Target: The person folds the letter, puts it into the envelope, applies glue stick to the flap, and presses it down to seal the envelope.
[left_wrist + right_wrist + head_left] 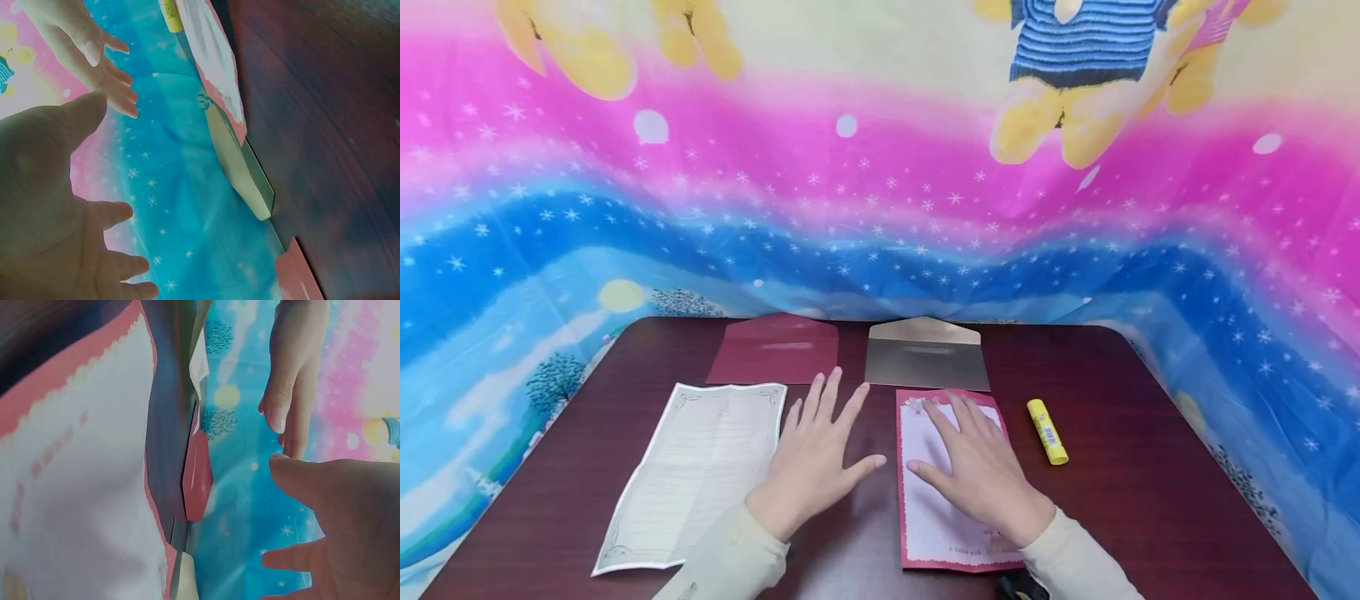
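Observation:
My left hand (811, 462) hovers palm down with fingers spread, beside the right edge of a white lined letter sheet (700, 475) with an ornate border and fold creases. Over a red-bordered sheet of writing paper (925, 525) hangs my right hand (985, 471), its fingers also spread. Neither hand holds anything. In the left wrist view, the red-bordered sheet (215, 56) stands out from the tabletop well below the left palm. The right wrist view shows the same sheet (81, 487) under the right hand (356, 525), with a gap between them.
Behind the sheets lie a dark red envelope (775, 354) and a dark grey envelope (925, 362), both with flaps raised. A yellow glue stick (1047, 432) lies right of the red-bordered sheet. A patterned cloth (880, 200) hangs around the dark wooden table (1120, 500).

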A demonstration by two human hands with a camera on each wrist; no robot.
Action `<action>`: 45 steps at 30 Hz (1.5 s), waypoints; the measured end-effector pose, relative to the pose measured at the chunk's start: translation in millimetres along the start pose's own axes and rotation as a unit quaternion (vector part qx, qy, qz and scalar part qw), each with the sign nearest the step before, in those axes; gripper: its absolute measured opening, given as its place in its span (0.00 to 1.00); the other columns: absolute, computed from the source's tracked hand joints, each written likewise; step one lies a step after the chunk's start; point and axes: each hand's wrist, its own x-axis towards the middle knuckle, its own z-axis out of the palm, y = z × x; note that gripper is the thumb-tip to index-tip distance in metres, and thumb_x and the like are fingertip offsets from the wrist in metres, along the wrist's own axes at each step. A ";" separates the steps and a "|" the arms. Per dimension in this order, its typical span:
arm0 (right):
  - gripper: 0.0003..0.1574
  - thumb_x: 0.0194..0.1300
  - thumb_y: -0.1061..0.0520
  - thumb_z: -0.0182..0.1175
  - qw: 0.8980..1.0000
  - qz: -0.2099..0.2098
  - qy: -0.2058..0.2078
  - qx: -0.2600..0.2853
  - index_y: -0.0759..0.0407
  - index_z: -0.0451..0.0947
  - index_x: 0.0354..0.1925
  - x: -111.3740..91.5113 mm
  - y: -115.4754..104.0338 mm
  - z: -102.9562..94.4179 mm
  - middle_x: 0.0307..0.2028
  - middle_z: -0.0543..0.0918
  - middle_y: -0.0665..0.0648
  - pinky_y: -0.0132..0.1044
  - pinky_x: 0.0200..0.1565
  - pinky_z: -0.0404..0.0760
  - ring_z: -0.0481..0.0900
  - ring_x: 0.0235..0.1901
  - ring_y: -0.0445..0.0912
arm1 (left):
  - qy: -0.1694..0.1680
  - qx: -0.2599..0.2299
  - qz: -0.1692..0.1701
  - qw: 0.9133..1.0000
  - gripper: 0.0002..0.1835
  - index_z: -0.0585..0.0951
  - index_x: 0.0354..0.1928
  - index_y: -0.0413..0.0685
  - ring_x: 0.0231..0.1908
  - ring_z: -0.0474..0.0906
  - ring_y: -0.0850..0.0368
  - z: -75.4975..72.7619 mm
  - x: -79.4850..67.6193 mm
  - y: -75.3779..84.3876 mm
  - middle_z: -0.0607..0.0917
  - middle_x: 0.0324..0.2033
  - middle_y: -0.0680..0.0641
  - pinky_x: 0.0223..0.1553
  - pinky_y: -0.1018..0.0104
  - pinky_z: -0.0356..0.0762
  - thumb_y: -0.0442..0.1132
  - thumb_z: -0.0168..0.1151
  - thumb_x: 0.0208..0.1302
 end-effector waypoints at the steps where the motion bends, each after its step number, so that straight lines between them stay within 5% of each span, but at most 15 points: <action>1: 0.51 0.61 0.32 0.66 1.000 0.001 0.000 -0.005 0.50 0.65 0.75 -0.4 1.5 -1.4 0.75 0.63 0.65 0.67 0.71 0.61 0.58 0.76 0.63 | -0.001 0.002 0.003 1.000 0.50 0.59 0.78 0.61 0.79 0.49 0.37 -0.1 0.7 1.1 0.53 0.80 0.40 0.72 0.33 0.59 0.71 0.64 0.58; 18: 0.46 0.63 0.32 0.64 0.999 0.009 -0.002 -0.049 0.58 0.71 0.69 -1.6 43.2 -19.9 0.66 0.74 0.67 0.66 0.60 0.74 0.73 0.64 0.64 | -0.043 -0.016 0.022 0.999 0.42 0.69 0.73 0.53 0.73 0.63 0.38 4.9 11.7 18.1 0.67 0.73 0.39 0.68 0.37 0.67 0.67 0.63 0.62; 33: 0.45 0.64 0.33 0.64 0.998 0.028 -0.010 -0.059 0.59 0.72 0.68 -3.0 65.8 -18.1 0.61 0.79 0.68 0.65 0.57 0.77 0.77 0.60 0.65 | -0.069 0.002 0.014 0.998 0.39 0.71 0.71 0.51 0.72 0.65 0.40 18.6 23.6 30.4 0.70 0.71 0.40 0.68 0.42 0.70 0.62 0.64 0.63; 45: 0.48 0.61 0.33 0.66 0.996 0.064 -0.041 -0.048 0.63 0.71 0.67 0.9 83.6 -16.1 0.51 0.85 0.66 0.52 0.34 0.84 0.84 0.47 0.58 | -0.084 0.014 0.012 0.996 0.38 0.73 0.68 0.48 0.62 0.72 0.46 32.7 30.2 31.8 0.76 0.63 0.41 0.61 0.49 0.77 0.62 0.66 0.62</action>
